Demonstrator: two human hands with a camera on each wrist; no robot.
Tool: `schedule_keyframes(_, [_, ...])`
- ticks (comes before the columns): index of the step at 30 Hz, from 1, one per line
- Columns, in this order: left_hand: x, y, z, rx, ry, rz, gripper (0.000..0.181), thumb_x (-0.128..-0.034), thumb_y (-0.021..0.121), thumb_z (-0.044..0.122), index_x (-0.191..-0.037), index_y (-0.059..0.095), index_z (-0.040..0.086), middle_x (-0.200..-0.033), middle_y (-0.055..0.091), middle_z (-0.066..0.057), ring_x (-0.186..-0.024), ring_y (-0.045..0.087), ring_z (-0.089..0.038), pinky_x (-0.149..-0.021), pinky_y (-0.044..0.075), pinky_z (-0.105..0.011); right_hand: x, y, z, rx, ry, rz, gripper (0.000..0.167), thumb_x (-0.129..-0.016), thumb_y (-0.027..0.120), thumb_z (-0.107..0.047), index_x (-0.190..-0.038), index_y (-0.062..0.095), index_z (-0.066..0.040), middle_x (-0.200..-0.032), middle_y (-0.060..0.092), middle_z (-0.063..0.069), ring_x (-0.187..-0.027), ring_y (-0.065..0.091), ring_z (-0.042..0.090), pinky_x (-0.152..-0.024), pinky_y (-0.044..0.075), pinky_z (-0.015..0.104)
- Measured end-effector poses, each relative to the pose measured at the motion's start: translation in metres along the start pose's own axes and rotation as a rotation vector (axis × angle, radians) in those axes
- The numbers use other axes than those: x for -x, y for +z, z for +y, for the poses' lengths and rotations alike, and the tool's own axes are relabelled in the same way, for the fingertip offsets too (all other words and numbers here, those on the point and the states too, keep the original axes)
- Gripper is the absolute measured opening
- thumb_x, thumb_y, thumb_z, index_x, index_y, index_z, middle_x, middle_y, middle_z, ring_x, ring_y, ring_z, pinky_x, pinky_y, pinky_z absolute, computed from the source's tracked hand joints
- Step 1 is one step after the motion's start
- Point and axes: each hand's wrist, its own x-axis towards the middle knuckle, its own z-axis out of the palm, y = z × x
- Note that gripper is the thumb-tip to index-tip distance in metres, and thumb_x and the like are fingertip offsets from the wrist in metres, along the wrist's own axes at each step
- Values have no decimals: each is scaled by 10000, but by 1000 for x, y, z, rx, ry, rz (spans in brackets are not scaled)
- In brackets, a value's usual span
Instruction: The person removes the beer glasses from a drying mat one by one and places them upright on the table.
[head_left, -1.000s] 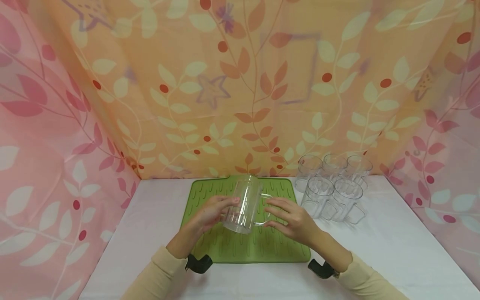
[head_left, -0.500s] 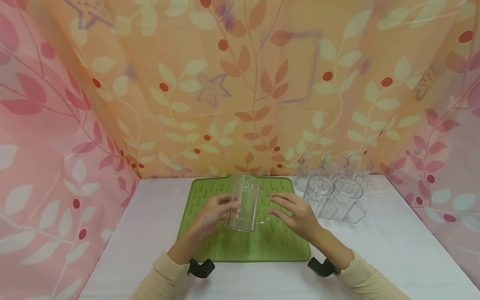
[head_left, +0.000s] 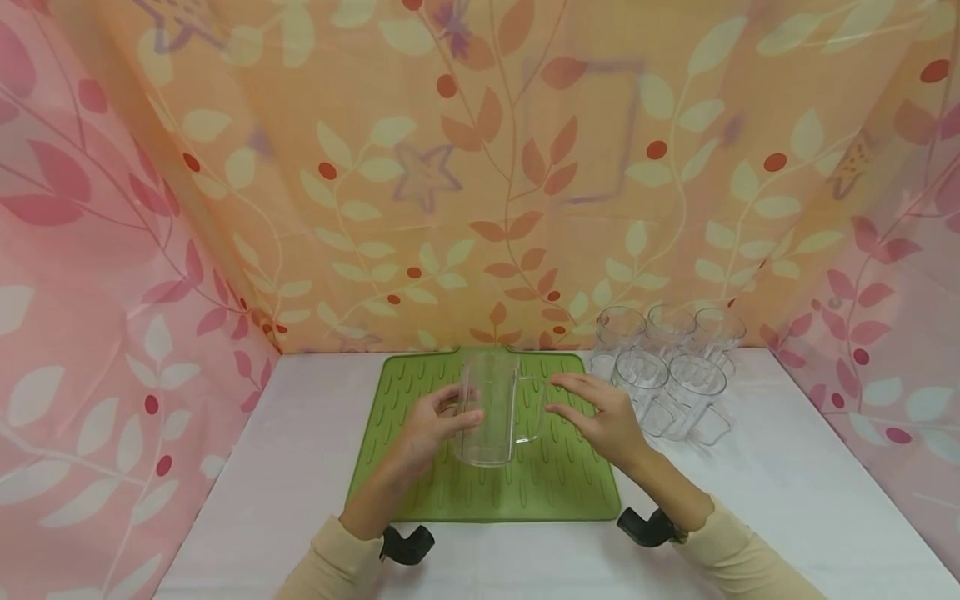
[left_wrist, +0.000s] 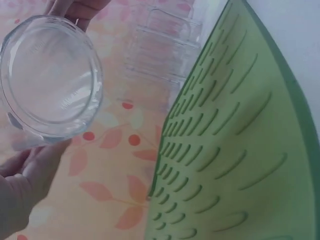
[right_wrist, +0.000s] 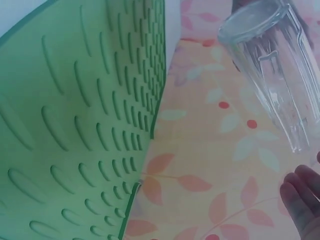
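Note:
A clear glass mug [head_left: 497, 417] is held above the green ridged mat [head_left: 427, 500], its handle pointing right. My left hand [head_left: 426, 432] grips the mug's left side, thumb across the front. In the left wrist view the round base of the mug [left_wrist: 52, 82] faces the camera, above my left hand [left_wrist: 27, 187]. My right hand [head_left: 603, 417] is just right of the handle, fingers and thumb spread apart with nothing held between them. The right wrist view has the mug [right_wrist: 270, 60] above the right fingers [right_wrist: 302, 192], with a small gap.
Several clear mugs [head_left: 697, 383] stand grouped upright at the back right of the white table [head_left: 247, 500], close to the mat's right edge. A patterned orange curtain [head_left: 375, 250] rises behind the table, with pink cloth [head_left: 82, 358] along the sides.
The mug has straightened from its slant, its base shifting slightly right. My right hand has moved a little right, away from the handle, while my left hand keeps its grip.

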Motion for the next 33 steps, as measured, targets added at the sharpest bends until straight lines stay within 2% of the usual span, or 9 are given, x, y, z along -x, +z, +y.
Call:
schedule_keyframes(6, [3,1,-4,-21,78,2,588,-843,740,121,-1368,498,11,-1350,562,-223,-1193,613,-281,-948,553,-329,-4,-3,-4,-76,105,-32,391,-668,820,59,-1044,726,2,-975,748,131,-863,708,261,-832,527,97])
schedule_keyframes(10, [6,3,-6,-56,123,13,604,-825,758,102,-1371,502,58,-1330,586,-177,-1213,596,-281,-907,569,-285,-4,-4,-6,-115,191,-67,374,-714,801,39,-1077,716,9,-996,745,130,-884,713,273,-825,550,132])
schedule_keyframes(14, [9,5,-7,-43,161,-11,677,-802,767,57,-1403,454,33,-1368,540,-215,-1245,557,-361,-895,572,-265,-4,-7,-8,-156,279,-105,353,-766,774,14,-1112,703,16,-1024,737,157,-927,713,272,-824,568,169])
schedule_keyframes(19, [13,8,-10,-5,172,-52,765,-781,775,28,-1444,395,43,-1465,445,-214,-1313,473,-433,-943,550,-272,-4,-9,-8,-239,366,-135,338,-800,748,12,-1131,688,42,-1043,722,204,-965,705,144,-821,560,145])
schedule_keyframes(23, [15,11,-13,-15,204,-73,792,-764,786,13,-1444,380,25,-1481,420,-228,-1340,432,-446,-986,525,-274,-5,-11,-9,-353,421,-158,331,-816,726,32,-1138,668,81,-1059,697,265,-962,689,55,-798,568,154])
schedule_keyframes(28, [17,14,-17,-56,258,-86,785,-749,799,5,-1422,396,21,-1451,436,-252,-1334,450,-389,-995,511,-250,-5,-12,-11,-439,490,-204,344,-838,709,14,-1161,641,112,-1099,672,301,-958,701,54,-780,585,188])
schedule_keyframes(33, [19,17,-21,-66,305,-87,793,-742,799,-11,-1425,398,25,-1461,444,-217,-1311,493,-167,-997,501,-222,-4,-14,-12,-482,559,-258,357,-854,708,-30,-1178,638,103,-1130,658,321,-951,690,-6,-793,585,198])
